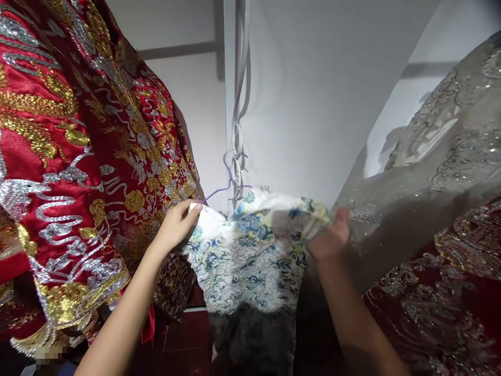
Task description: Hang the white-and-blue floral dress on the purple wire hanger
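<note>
A white garment with blue, green and yellow patterns (250, 256) hangs in the middle, its lower part in dark shadow. At its left shoulder, my left hand (178, 224) pinches the white cloth between thumb and fingers. My right hand (332, 237), slightly blurred, is closed on the cloth at the opposite shoulder, with the thumb up. Between them, a thin purple hanger (219, 192) shows above the neckline, its left arm reaching toward my left hand. The hanger's hook meets a pale strand of rings (237, 138) hanging against the wall.
To the left hangs a red jacket with gold and silver embroidery (133, 141). A pale beaded sheer gown (450, 136) fills the right side, above a dark red embellished garment (438, 308). Behind stands a white wall (305, 94); dark red flooring (188, 339) shows below.
</note>
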Motion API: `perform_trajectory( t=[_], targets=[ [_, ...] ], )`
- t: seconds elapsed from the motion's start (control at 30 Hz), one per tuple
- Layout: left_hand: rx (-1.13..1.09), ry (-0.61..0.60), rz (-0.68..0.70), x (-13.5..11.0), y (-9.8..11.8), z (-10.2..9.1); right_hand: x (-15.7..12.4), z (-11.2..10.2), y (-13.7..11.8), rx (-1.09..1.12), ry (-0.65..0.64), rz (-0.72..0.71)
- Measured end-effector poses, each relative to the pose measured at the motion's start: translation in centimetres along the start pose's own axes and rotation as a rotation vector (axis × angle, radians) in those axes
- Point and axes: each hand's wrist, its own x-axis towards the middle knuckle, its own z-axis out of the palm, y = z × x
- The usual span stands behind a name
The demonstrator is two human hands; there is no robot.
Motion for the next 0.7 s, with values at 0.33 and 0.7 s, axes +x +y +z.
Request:
perform_trajectory(
  t=[0.33, 0.7],
  targets=[
    [-0.229, -0.166, 0.196, 1.5, 1.5, 3.0, -4.4, 4.3, 0.1, -0.521, -0.684, 0.167],
    [-0.77, -0.588, 0.422, -2.2, 7.7, 7.3, -6.7, 3.4, 10.3, -1.313, -0.494, -0.557]
  ],
)
